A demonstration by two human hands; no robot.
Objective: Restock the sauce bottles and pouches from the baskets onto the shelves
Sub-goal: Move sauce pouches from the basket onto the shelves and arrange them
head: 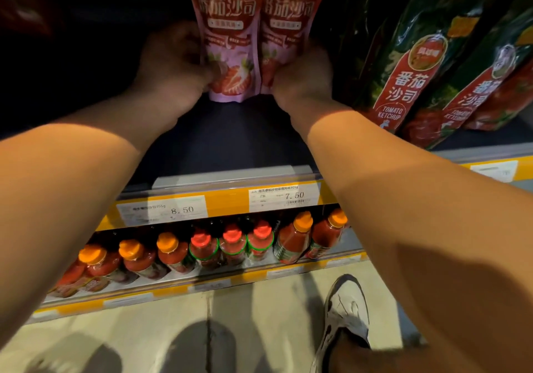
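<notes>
Two pink pouches stand upright, touching side by side, at twelve o'clock on the dark upper shelf. The left hand pinches the lower edge of the left pouch, fingers curled around its nine o'clock side; the right hand grips the base of the right pouch from the three o'clock side. Green ketchup pouches lean at two o'clock, just beside the right hand.

These pouches look soft and pliable, with glossy film that is likely slippery (the sauce inside probably shifts and sags). Holding low near the gusseted base, as both hands do, seems the sensible grip; the upper panel would likely buckle. They appear moderately light, yet prone to toppling unless set flat.

Sauce bottles with orange and red caps line the lower shelf at six o'clock, below the price tags.
</notes>
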